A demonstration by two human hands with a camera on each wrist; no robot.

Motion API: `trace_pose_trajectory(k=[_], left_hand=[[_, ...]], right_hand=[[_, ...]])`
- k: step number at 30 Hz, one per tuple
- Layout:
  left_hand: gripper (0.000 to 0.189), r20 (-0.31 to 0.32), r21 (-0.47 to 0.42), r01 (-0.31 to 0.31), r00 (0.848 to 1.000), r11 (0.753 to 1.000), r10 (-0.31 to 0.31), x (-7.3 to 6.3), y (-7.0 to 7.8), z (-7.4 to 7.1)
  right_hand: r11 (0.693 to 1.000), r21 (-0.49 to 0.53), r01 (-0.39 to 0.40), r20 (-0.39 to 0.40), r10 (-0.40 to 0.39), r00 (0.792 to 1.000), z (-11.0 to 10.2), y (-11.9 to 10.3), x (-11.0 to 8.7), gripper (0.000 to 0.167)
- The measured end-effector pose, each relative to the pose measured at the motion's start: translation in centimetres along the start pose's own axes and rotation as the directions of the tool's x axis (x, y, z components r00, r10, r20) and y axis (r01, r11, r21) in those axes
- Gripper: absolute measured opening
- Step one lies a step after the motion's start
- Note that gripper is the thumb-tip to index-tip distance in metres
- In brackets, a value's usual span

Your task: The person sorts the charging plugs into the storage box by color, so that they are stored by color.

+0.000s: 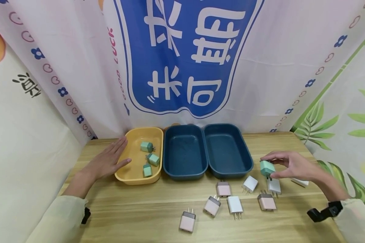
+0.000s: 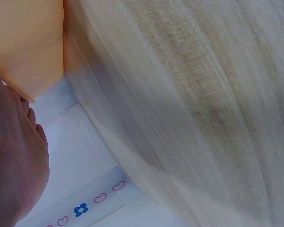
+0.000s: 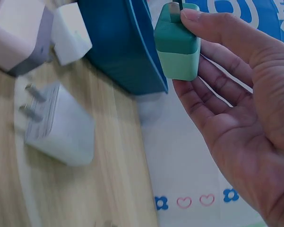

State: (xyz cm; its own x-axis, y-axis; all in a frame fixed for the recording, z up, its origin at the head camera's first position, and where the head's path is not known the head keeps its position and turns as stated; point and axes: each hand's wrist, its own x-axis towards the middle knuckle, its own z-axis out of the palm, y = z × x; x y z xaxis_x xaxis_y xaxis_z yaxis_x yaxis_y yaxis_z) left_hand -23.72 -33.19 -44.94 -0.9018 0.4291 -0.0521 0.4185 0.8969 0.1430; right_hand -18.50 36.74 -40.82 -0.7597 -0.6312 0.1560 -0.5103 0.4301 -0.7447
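My right hand (image 1: 293,166) pinches a green plug charger (image 1: 267,168) between thumb and fingers, held above the right side of the table. In the right wrist view the charger (image 3: 178,59) has a dark green end with metal prongs, and the thumb lies by the prongs. My left hand (image 1: 106,162) rests at the left rim of a yellow tray (image 1: 135,152), its fingers straight along the edge and thumb over the inside. Three green chargers (image 1: 153,159) lie in that tray. In the left wrist view the left hand (image 2: 16,151) touches the tray's outer wall (image 2: 33,52).
Two dark blue trays (image 1: 185,152) stand side by side right of the yellow one, against the printed curtain (image 1: 261,84). Several pink chargers (image 1: 187,221) and several white chargers (image 1: 235,205) lie scattered on the wooden table (image 1: 134,216), some close below the right hand.
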Motion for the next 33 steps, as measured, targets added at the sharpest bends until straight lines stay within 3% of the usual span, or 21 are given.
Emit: trace_pose_trajectory(k=[10, 33], left_hand=[[0.090, -0.004, 0.022, 0.002, 1.000, 1.000, -0.002, 0.0, 0.2, -0.2], [0.091, -0.008, 0.036, 0.008, 1.000, 0.999, -0.007, -0.1, 0.1, -0.2]], right_hand=[[0.998, 0.014, 0.062, 0.013, -0.062, 0.998, 0.8, -1.3, 2.8, 0.051], [0.995, 0.025, 0.095, 0.060, -0.097, 0.994, 4.4, -5.4, 9.5, 0.049]])
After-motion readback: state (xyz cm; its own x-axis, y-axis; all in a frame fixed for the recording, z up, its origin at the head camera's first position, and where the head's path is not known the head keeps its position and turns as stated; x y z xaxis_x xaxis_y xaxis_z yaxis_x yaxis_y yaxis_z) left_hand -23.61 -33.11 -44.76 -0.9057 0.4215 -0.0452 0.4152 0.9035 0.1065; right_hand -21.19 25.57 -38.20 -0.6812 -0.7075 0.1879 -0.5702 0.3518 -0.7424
